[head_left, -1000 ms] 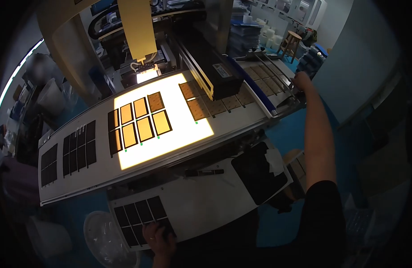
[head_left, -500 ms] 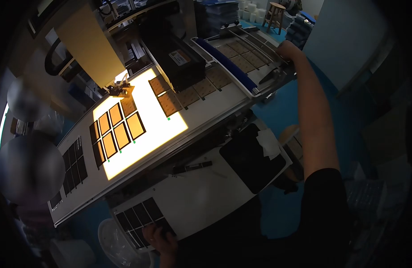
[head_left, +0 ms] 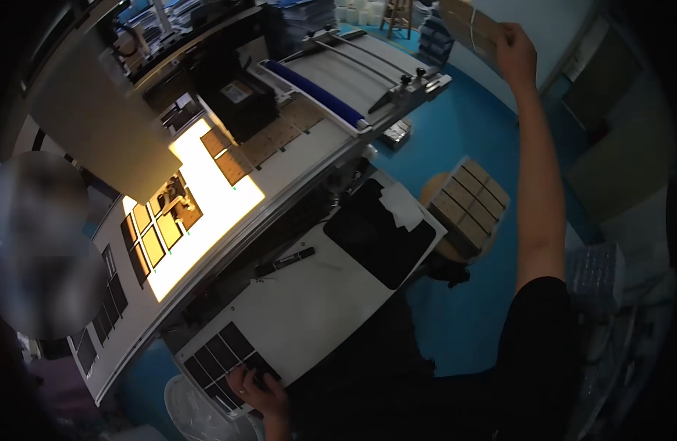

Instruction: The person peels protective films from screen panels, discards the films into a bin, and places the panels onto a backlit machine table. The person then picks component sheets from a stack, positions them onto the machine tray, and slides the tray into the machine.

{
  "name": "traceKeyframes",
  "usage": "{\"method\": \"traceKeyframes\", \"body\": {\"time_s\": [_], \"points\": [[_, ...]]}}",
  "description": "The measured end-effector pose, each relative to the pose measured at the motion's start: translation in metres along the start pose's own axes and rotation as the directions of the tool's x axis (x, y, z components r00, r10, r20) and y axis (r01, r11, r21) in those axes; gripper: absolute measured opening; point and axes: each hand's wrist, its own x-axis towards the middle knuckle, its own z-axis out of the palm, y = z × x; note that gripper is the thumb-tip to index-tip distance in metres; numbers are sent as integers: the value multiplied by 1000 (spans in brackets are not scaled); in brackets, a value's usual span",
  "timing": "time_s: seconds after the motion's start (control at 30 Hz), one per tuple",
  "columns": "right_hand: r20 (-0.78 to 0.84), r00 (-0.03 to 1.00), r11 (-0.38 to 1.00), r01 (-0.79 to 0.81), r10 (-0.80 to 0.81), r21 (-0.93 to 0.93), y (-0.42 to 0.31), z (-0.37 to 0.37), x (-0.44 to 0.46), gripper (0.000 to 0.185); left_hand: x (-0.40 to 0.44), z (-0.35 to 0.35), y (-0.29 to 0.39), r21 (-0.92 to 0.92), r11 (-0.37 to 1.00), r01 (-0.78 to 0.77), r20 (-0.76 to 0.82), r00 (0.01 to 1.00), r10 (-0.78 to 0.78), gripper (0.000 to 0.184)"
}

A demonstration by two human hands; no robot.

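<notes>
My right hand (head_left: 516, 55) is raised at the upper right, its fingers closed on the edge of a brown panel sheet (head_left: 470, 28) with a pale strip across it. That sheet is partly cut off by the top of the view. Down at the lower left, my left hand (head_left: 257, 389) rests with bent, parted fingers on a sheet of dark panels (head_left: 219, 354), which lies on the white side table (head_left: 320, 320). Part of the sheet is hidden under the hand.
A machine bed (head_left: 279, 158) carries a glowing panel (head_left: 224, 191) with framed panels under a moving head. A blue roller (head_left: 316, 94) crosses it. A stack of brown panels (head_left: 470, 198) stands on a round stool. A black mat (head_left: 379, 235) and a marker (head_left: 285, 261) lie on the side table.
My right hand has lifted a brown panel sheet off the machine's far end, upward and to the right. The view has turned right. My left hand stays on the dark panels.
</notes>
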Motion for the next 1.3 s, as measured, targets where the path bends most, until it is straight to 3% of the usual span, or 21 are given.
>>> {"method": "traceKeyframes", "body": {"time_s": [0.1, 0.23, 0.37, 0.47, 0.53, 0.83, 1.13, 1.23, 1.3], "points": [[132, 991, 1000, 8, -9, 8, 0, -52, -41, 34, 1, 0, 0, 4, 999, -38, -13, 999, 38, 26], [224, 905, 910, -394, 360, 126, 18, -108, -97, 33, -4, 2, 0, 4, 998, -60, -29, 998, 60, 25], [279, 724, 585, -680, 631, 441, 114, -98, -190, 37, -3, -1, 2, -5, 998, -57, -19, 998, 57, 27], [396, 496, 354, -854, 773, 381, 161, -76, -270, 42, -3, -2, 3, 12, 998, -55, -25, 998, 56, 28], [355, 472, 426, -882, 807, 203, 172, -64, -304, 38, -4, -5, 2, 1, 998, -60, -13, 998, 60, 27], [327, 457, 427, -889, 827, 165, 167, -66, -314, 44, -4, -3, 3, 2, 998, -62, -21, 998, 62, 27], [237, 511, 528, -849, 826, -13, 176, -57, -325, 39, -1, -10, 9, 17, 999, -31, -4, 999, 31, 26], [288, 477, 491, -871, 830, 26, 170, -60, -321, 49, -2, -11, 9, 4, 1000, -29, 10, 1000, 29, 26], [263, 508, 531, -847, 820, -19, 169, -60, -323, 54, -2, -12, 8, -12, 1000, -22, 18, 1000, 23, 26]]}}
